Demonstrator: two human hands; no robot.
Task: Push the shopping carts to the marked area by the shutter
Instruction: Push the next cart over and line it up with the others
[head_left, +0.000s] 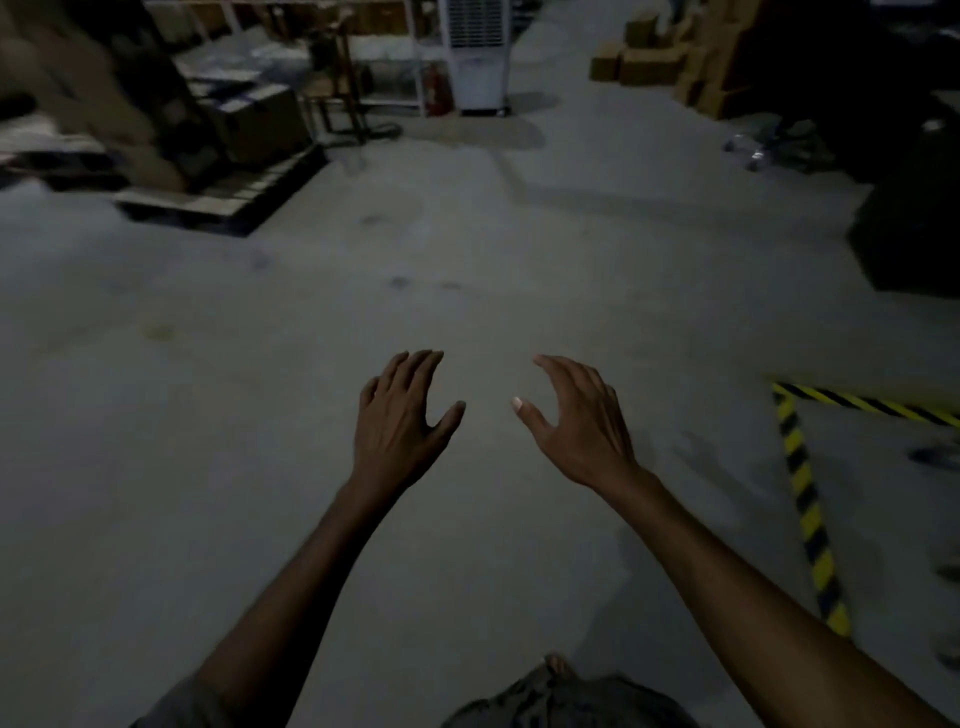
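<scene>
My left hand (402, 415) and my right hand (576, 421) are stretched out in front of me over bare concrete floor, palms down, fingers spread and relaxed, holding nothing. Yellow-and-black striped floor tape (802, 493) marks the corner of an area at the right. At the right edge inside that marking, blurred dark shapes (935, 457) show; whether they are cart wheels cannot be told. No whole shopping cart is plainly visible. The picture is dim and blurred by motion.
A wooden pallet (218, 202) stacked with cardboard boxes stands at the far left. A white air cooler (478, 57) stands at the back centre beside a metal rack (343, 93). Cardboard boxes (654, 57) pile at the back right. A dark bulky shape (909, 218) fills the right side.
</scene>
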